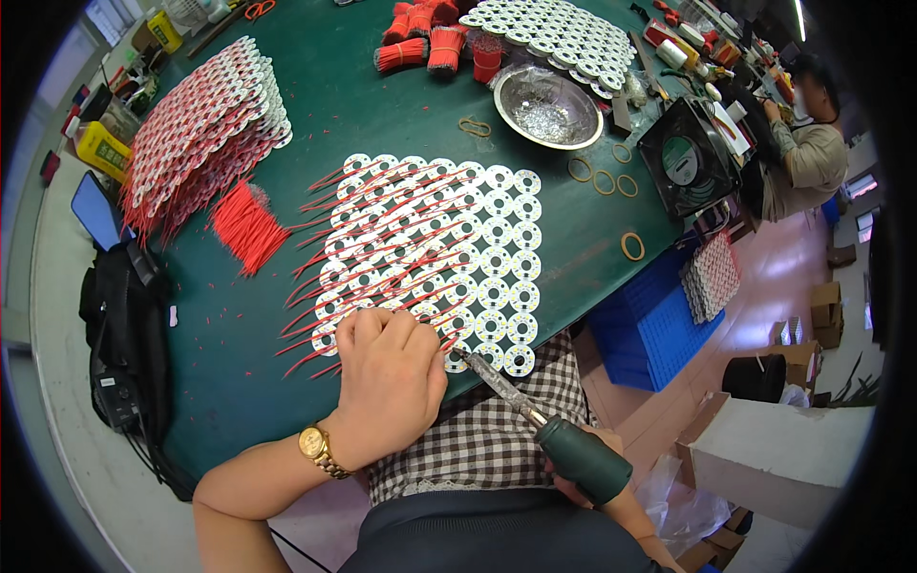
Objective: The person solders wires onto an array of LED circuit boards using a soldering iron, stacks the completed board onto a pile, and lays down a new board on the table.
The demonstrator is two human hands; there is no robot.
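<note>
A sheet of round white circuit boards (497, 267) lies on the green table in front of me, with red wires (382, 229) attached across most of its rows and trailing left. My left hand (387, 368), with a gold watch (317, 444) on its wrist, is closed over the sheet's near edge. A red wire runs from its fingers, whose tips are partly hidden. My right hand (570, 489) grips the dark green handle of a soldering iron (583, 458). The iron's tip meets a board in the nearest row, just right of my left hand.
Left of the sheet lie a loose bunch of red wires (248, 227) and a stack of wired boards (205, 124). Behind are wire bundles (444, 48), bare boards (554, 38) and a metal bowl (547, 107). A black fan (688, 153) stands right; beyond sits another person (802, 153).
</note>
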